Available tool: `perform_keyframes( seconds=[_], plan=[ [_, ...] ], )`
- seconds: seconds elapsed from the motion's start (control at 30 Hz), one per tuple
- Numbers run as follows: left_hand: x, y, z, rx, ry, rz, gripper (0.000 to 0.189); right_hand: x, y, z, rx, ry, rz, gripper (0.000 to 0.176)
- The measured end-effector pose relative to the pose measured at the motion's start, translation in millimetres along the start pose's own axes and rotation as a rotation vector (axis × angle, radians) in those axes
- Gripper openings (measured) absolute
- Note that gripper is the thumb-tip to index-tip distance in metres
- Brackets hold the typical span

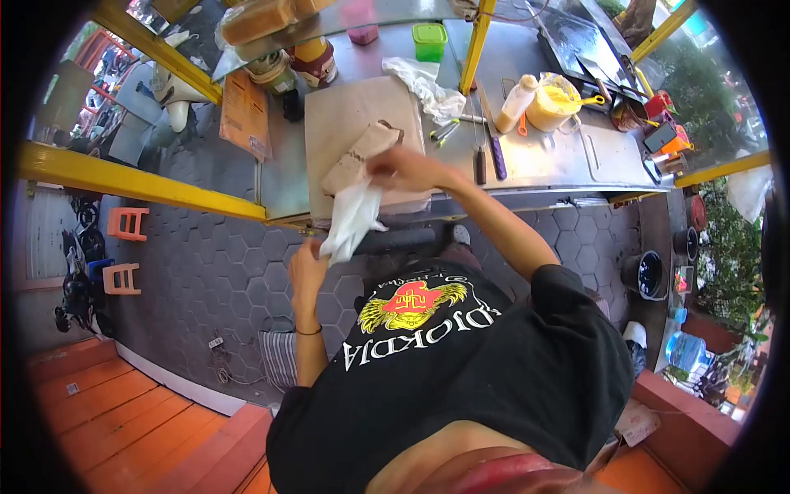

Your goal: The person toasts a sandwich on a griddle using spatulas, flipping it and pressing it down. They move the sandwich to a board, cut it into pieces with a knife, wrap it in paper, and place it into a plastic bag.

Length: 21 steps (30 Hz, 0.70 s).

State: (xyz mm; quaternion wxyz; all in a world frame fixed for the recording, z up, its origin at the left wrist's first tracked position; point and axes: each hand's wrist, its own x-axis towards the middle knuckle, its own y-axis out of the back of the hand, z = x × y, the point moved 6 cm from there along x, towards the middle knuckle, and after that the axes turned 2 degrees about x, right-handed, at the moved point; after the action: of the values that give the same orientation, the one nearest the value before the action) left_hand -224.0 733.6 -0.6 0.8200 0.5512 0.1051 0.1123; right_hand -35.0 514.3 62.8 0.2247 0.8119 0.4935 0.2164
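Observation:
A thin white plastic bag hangs stretched between my two hands at the front edge of the metal counter. My left hand is closed on its lower end, below the counter edge. Higher up, my right hand pinches the bag's upper part, over the counter. Behind the bag, a brown paper packet lies tilted on a stack of brown paper sheets. Part of the packet is hidden by my right hand and the bag.
On the counter stand a yellow tub, a squeeze bottle, a green container and knives. Crumpled white plastic lies behind the paper. Yellow posts frame the stall. Orange stools stand at the left.

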Motion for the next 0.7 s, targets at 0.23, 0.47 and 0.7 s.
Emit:
perform_keyframes(
  seconds=[0.23,0.47,0.7],
  plan=[
    [10.5,7.8,11.6,-0.509,0.208,0.437,0.034,94.2,-33.7,111.7,-0.729,0.087,-0.338,0.114],
    [-29.3,-17.7,-8.6,-0.256,0.419,0.790,0.041,90.2,-32.6,152.8,-0.408,-0.167,-0.719,0.080],
    [-18.4,39.6,147.0,-0.301,0.013,0.900,0.050,-118.3,11.8,188.6,1.426,-0.895,-0.241,0.061]
  ],
)
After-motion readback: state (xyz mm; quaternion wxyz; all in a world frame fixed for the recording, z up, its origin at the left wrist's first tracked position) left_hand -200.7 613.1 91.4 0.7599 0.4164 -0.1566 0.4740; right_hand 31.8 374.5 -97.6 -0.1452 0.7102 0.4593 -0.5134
